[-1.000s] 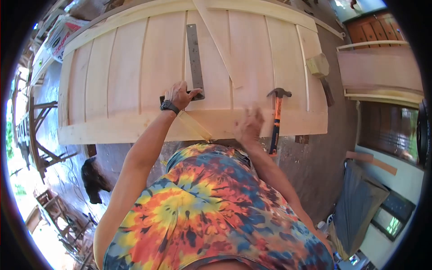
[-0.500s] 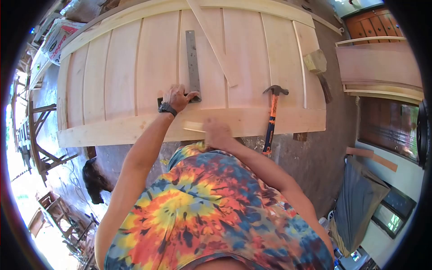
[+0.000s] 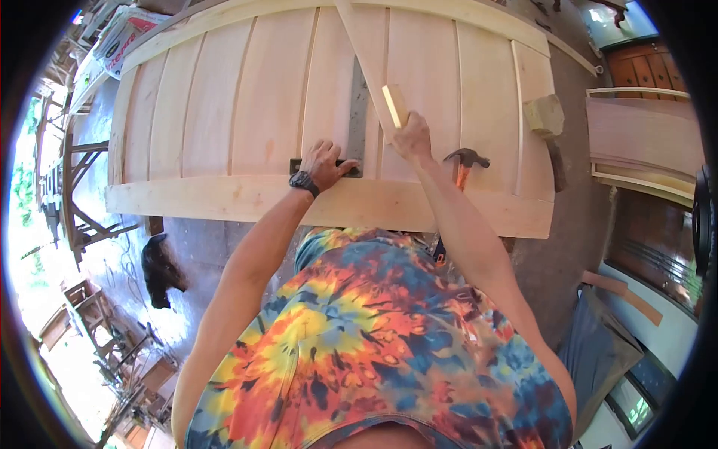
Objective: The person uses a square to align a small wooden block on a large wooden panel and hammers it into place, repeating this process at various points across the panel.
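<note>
My left hand (image 3: 327, 165), with a dark watch on its wrist, grips the black stock of a try square (image 3: 359, 112) and presses it on a pale wooden door panel (image 3: 277, 97). The steel blade points away from me, its upper part passing under a long thin wood strip (image 3: 359, 45). My right hand (image 3: 411, 138) is closed around a short piece of wood (image 3: 395, 106), held up over the panel beside the strip's near end. A claw hammer (image 3: 467, 158) lies right of that hand; my right forearm hides part of its orange handle.
A rough wood block (image 3: 544, 116) sits at the panel's right end. More framed panels (image 3: 636, 135) stand at the right. A dark animal (image 3: 161, 271) lies on the floor at left, near a wooden trestle (image 3: 86, 194). A printed sack (image 3: 123, 41) is at the far left.
My left hand and the try square have slid right across the panel. My right hand has moved forward from the near edge, carrying the short piece of wood. The view has shifted slightly.
</note>
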### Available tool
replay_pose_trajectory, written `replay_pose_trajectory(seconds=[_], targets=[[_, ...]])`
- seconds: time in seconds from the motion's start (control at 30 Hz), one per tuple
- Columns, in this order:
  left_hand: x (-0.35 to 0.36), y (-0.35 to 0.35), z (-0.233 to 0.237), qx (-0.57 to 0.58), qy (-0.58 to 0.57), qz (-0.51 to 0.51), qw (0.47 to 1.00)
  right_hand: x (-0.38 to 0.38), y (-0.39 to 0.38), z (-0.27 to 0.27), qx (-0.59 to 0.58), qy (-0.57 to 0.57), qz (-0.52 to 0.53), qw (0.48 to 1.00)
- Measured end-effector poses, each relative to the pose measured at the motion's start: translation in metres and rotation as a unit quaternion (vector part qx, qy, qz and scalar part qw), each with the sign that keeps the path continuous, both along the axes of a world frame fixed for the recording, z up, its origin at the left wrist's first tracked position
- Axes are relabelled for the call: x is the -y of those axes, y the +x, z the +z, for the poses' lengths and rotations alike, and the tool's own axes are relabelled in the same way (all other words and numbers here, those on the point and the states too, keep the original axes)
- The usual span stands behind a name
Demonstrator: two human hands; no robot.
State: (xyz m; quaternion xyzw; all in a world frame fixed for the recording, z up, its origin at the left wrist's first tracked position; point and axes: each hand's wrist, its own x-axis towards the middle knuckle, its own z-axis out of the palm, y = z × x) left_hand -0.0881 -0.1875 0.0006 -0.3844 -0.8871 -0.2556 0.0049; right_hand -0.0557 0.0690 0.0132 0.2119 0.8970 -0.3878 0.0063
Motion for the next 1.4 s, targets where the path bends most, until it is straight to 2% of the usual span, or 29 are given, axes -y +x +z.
replay_pose_trajectory(seconds=[0.07,0.17,0.27,0.33,0.4,0.5,0.6,0.93,1.13,1.27,1.4], targets=[[-0.008,0.001,0.005,-0.006,0.007,0.029,1.000,0.019,-0.022,0.031,0.077,0.075,-0.056,0.993],[-0.017,0.006,0.001,-0.014,0.035,0.023,0.999,0.015,-0.040,0.016,0.107,0.100,-0.002,0.989],[-0.028,0.012,0.001,-0.020,0.037,0.025,0.999,-0.012,-0.058,0.013,0.121,0.145,-0.056,0.980],[-0.030,0.011,0.000,-0.024,0.050,0.026,0.998,-0.050,-0.057,0.011,0.087,0.148,-0.048,0.984],[-0.029,0.011,0.000,-0.028,0.051,0.024,0.998,-0.084,-0.055,0.019,0.115,0.155,-0.043,0.980],[-0.028,0.008,-0.001,-0.031,0.053,0.017,0.998,-0.101,-0.043,0.024,0.118,0.191,-0.060,0.973],[-0.031,0.009,-0.001,-0.028,0.049,0.015,0.998,-0.109,-0.028,0.018,0.143,0.159,-0.062,0.975],[-0.031,0.009,0.007,-0.030,0.029,0.011,0.999,-0.109,-0.017,0.018,0.119,0.143,-0.076,0.980],[-0.021,0.005,0.000,0.004,0.028,0.018,0.999,-0.098,-0.005,0.024,0.041,0.153,-0.113,0.981],[0.011,-0.008,0.004,0.032,0.011,0.029,0.999,-0.092,0.033,0.031,-0.015,0.149,-0.098,0.984],[0.078,-0.035,-0.003,0.016,0.027,0.034,0.999,-0.054,0.078,0.049,-0.042,0.152,-0.086,0.984]])
